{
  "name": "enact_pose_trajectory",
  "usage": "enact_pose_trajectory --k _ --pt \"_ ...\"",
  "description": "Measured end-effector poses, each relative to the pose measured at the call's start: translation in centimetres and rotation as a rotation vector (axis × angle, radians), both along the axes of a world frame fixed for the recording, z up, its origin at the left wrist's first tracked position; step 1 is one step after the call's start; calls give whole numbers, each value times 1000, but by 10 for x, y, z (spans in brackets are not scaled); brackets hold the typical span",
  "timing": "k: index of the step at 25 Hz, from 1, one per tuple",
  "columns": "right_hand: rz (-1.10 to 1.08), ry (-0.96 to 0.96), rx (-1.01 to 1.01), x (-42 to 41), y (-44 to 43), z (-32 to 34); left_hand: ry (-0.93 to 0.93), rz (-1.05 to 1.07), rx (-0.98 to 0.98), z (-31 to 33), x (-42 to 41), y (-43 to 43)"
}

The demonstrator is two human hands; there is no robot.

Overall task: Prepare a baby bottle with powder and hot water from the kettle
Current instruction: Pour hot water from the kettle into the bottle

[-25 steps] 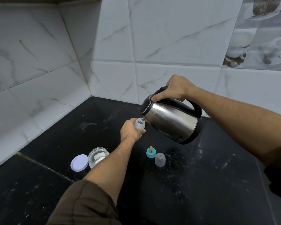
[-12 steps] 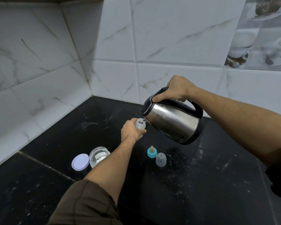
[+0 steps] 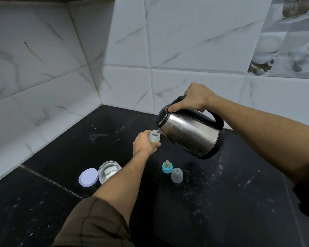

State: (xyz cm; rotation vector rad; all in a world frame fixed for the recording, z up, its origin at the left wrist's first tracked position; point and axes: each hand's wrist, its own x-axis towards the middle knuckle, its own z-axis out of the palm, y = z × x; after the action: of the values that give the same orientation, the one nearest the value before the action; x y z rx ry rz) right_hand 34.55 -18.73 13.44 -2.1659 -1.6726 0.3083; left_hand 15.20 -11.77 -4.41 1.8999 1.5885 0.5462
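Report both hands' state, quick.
Left hand: closed around the small translucent plastic baby bottle.
Right hand: closed on the stainless steel kettle by its black handle.

Black stone counter (image 3: 212, 202), lavender lid (image 3: 88, 177), open clear jar (image 3: 108, 171), teal-ringed teat (image 3: 167, 167), translucent cap (image 3: 177, 175)

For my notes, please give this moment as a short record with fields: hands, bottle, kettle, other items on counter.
left hand: holds baby bottle, open top
right hand: grips kettle handle
kettle: tilted, spout at bottle mouth
counter: teal nipple ring, clear cap, open jar, white lid beside jar
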Motion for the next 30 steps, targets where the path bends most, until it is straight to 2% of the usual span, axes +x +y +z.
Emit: enact_pose_trajectory --k 21,30 --pt "2 -7 -10 -2 1 -1 7 -11 -10 7 0 -7" --pt "-26 103 24 12 2 -10 -115 16 -18 8 -6 -5"
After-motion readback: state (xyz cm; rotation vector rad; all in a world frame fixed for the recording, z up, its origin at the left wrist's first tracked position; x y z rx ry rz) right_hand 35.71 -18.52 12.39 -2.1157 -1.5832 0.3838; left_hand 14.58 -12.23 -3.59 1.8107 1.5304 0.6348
